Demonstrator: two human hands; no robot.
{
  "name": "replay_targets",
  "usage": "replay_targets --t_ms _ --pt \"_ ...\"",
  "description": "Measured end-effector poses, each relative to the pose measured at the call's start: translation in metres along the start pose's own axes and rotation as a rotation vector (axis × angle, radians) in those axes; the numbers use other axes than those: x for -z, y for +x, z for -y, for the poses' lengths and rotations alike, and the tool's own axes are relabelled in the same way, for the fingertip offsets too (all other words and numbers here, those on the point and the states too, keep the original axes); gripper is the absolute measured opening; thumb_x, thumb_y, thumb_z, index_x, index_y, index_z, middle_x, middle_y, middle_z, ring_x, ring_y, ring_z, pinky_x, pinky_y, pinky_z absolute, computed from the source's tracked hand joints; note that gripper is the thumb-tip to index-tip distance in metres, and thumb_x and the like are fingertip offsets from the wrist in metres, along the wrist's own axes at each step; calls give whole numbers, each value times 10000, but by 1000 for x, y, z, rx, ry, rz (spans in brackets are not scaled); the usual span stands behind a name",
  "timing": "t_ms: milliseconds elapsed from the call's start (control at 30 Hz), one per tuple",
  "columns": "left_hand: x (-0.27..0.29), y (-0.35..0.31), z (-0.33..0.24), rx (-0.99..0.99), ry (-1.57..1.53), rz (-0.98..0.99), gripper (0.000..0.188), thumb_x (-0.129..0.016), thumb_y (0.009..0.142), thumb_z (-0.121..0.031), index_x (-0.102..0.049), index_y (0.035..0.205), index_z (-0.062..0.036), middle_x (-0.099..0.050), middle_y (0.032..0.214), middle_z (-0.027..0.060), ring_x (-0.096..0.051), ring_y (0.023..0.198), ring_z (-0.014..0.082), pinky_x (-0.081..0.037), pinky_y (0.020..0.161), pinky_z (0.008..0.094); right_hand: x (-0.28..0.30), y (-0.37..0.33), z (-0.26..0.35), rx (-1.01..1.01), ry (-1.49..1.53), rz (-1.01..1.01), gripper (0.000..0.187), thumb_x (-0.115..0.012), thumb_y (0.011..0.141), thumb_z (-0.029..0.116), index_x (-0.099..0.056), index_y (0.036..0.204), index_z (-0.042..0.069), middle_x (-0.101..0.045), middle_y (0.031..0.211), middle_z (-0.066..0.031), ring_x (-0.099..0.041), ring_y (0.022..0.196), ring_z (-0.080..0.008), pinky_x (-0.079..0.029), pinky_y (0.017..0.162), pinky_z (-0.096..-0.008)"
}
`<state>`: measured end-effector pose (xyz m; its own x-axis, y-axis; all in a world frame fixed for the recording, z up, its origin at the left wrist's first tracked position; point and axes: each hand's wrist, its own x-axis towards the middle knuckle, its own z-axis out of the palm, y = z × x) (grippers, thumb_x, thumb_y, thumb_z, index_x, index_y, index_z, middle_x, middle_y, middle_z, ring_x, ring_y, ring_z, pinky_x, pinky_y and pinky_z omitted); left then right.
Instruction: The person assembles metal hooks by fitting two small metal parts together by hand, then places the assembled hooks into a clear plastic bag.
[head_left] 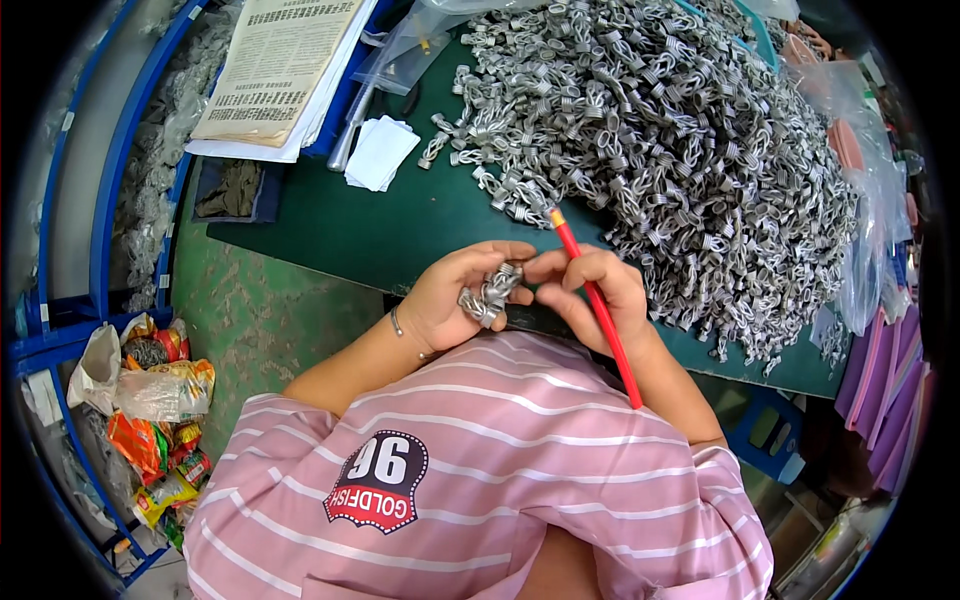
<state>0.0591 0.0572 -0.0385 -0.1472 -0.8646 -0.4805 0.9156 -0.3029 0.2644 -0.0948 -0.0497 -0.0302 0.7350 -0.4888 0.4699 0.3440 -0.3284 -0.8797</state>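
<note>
My left hand (438, 298) is cupped near the table's front edge, holding several small silver metal pieces (488, 297) with looped and ribbed parts. Its fingers curl around them. Close beside it, my right hand (615, 290) has a slim red stick (607, 325) with a gold-coloured end gripped across the fingers; whether it is a pen or a brush cannot be made out. The right fingertips reach to the edge of the pieces in the left palm. Beyond both hands, a large heap of similar silver pieces (680, 150) covers much of the green table (320, 235).
White paper slips (382, 152) lie left of the heap, by printed sheets (275, 75) and a dark tray (238, 190). A blue shelf frame (125, 170) stands at left, above colourful packets (165, 440). Clear plastic (865, 220) hangs at the table's right edge.
</note>
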Motion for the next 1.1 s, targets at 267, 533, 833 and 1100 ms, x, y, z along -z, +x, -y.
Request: replay_targets --t_ms 267,533,833,1100 --pt "13 -1 -6 -171 155 -91 70 -519 854 -106 -524 865 -37 -469 743 29 -473 557 93 -424 370 240 5 25 -29 179 -690 107 192 -608 684 -5 -485 823 45 -556 768 -103 -520 684 -294 -443 583 -353" --pt "5 -4 -2 -222 387 -231 171 -557 845 -95 -529 979 8 -544 763 71 -518 532 101 -447 360 237 4 22 -25 160 -696 145 209 -608 669 -37 -477 804 55 -550 749 -90 -532 650 -246 -451 551 -316" --pt "-2 -7 2 -495 940 -142 186 -617 777 14 -577 959 26 -565 826 77 -533 558 67 -458 454 184 1 -9 -17 -93 -137 -64 182 -498 796 -112 -429 884 32 -593 945 -170 -587 715 -168 -487 604 -244" --pt "-4 -9 0 -706 1147 -73 183 -621 747 70 -589 923 32 -539 880 76 -540 619 77 -454 477 177 -5 -11 -15 -463 395 -145 156 -498 848 -50 -397 933 34 -577 916 -142 -583 728 -141 -498 604 -228"
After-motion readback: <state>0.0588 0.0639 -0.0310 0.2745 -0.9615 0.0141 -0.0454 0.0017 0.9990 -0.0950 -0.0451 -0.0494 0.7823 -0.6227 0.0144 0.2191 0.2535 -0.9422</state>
